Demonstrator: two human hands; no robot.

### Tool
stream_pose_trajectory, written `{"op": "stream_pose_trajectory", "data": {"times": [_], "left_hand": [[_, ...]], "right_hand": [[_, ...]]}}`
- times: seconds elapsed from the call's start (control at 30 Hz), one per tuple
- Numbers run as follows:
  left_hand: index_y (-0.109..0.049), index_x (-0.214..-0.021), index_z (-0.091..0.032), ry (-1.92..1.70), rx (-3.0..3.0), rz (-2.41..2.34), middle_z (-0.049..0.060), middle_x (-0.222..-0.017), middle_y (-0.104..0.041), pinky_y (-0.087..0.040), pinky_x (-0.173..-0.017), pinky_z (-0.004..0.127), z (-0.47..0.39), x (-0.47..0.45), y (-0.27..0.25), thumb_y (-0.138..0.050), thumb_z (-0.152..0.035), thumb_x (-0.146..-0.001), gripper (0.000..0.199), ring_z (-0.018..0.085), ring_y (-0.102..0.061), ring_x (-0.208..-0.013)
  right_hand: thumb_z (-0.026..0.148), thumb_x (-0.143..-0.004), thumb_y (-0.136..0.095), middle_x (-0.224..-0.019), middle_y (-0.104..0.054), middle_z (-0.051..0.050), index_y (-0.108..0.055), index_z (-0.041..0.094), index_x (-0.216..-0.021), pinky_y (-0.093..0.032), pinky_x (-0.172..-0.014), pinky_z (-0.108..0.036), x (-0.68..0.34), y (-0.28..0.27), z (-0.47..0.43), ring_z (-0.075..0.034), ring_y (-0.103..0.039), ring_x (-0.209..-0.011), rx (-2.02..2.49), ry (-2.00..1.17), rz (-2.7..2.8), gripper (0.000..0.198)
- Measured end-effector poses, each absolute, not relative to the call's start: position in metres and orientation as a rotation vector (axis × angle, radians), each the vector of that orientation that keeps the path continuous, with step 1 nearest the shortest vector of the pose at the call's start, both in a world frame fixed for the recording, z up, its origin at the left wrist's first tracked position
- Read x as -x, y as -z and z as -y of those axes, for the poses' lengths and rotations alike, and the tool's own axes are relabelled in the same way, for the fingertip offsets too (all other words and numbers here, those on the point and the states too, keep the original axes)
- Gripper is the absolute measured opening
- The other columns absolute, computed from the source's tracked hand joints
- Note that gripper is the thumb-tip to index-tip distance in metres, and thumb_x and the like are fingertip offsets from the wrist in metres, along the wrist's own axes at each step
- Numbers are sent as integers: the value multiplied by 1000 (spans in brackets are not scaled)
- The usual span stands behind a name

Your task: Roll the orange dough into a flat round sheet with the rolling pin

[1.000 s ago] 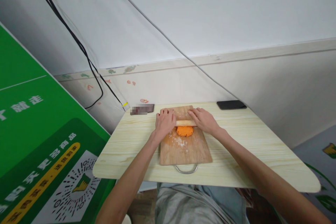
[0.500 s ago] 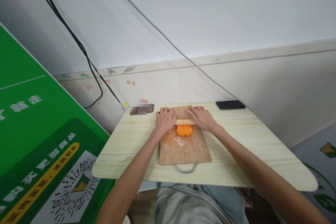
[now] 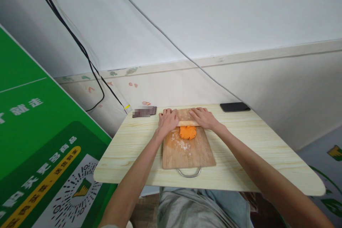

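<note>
A pale wooden rolling pin (image 3: 187, 123) lies crosswise over the far part of a wooden cutting board (image 3: 188, 158). My left hand (image 3: 169, 120) is closed over its left end, and my right hand (image 3: 205, 117) is closed over the right end. Both hands cover the pin's ends, so only its middle shows. Just on the near side of the pin, a flattened piece of orange dough (image 3: 187, 133) rests on the board. White flour (image 3: 183, 145) is scattered around and below the dough.
The board lies on a light wood-grain table (image 3: 128, 156), its metal handle (image 3: 189, 174) toward me. A phone (image 3: 235, 107) lies at the back right, and a partly blurred phone-like object (image 3: 144, 111) at the back left. Cables (image 3: 82, 48) hang along the wall; a green sign (image 3: 34, 128) stands left.
The rolling pin and both hands have shifted slightly away from me, uncovering a bit more of the dough's far edge. Both hands keep their hold on the pin.
</note>
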State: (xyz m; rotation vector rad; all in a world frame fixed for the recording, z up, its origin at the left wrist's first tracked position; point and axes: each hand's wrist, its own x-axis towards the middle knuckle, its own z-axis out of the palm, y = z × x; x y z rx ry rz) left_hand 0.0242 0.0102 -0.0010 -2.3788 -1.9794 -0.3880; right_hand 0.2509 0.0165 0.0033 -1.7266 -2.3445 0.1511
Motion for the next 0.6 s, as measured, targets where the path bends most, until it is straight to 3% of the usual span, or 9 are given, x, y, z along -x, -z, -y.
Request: {"op": "stream_pose_trajectory", "data": {"times": [0.6], "left_hand": [[-65,-142,-26,478,2340,1841,11,-142,-67,-46,-107,49,19,-25,2,-39,-33,-111,41,30,-55,-131]], "right_hand": [[48,-115,-26,-148,-67,-16,-61,16,-150,-44,-111,-45,-245,-3,27,-32,-60,-133,1606,201,2301,59]]}}
